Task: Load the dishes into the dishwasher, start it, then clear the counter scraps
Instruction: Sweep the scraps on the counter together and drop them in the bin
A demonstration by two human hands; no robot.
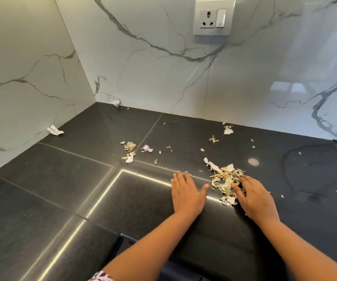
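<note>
The dark worktop (62,179) fills the near half of the view, meeting marble walls (143,57) at a far-left corner. On it, the main scrap pile (225,182), dry peels and papery bits, lies right of centre, with the right hand (254,196) flat and released against its right edge, fingers touching the scraps. The left hand (186,192) rests flat and unclenched just left of the pile, holding nothing.

The likely slip is scatter: the peels look light, so a quick sweep between the palms could flick them across the glossy surface or over the near edge. A smaller cluster (130,152) lies well apart to the far left, and crumpled bits (55,130) sit against the left wall; these, plus tiny flecks to the right, could easily be missed.

The dishwasher is not in view, so its loading and starting cannot be judged. The worktop's near edge is hidden by the forearms, and no bin shows.
</note>
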